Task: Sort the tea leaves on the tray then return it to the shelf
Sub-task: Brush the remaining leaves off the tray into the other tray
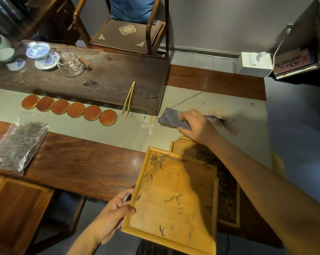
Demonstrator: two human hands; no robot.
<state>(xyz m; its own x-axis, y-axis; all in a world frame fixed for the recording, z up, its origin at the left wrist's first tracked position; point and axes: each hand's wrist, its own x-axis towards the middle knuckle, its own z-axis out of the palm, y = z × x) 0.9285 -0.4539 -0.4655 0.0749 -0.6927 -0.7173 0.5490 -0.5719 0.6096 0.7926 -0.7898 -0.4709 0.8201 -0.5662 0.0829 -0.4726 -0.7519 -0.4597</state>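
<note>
Dark wooden tea table (85, 162): left hand (111, 218) pinching pale bamboo tray (174, 208) strewn with tea leaves (156, 160); right hand (197, 126) closing on folded grey cloth (172, 119). Best kept level, swept gently.

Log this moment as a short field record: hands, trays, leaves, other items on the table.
left hand: grips left rim of the near wooden tray
right hand: reaching over the table, fingers on a folded purple cloth
tea leaves: sparse, clustered at the near tray's far left corner
second tray: partly under the near one, covered with dark leaves
bag of leaves: table's left end
coasters: six, in a row
tongs: leaning on the dark tea board
</note>
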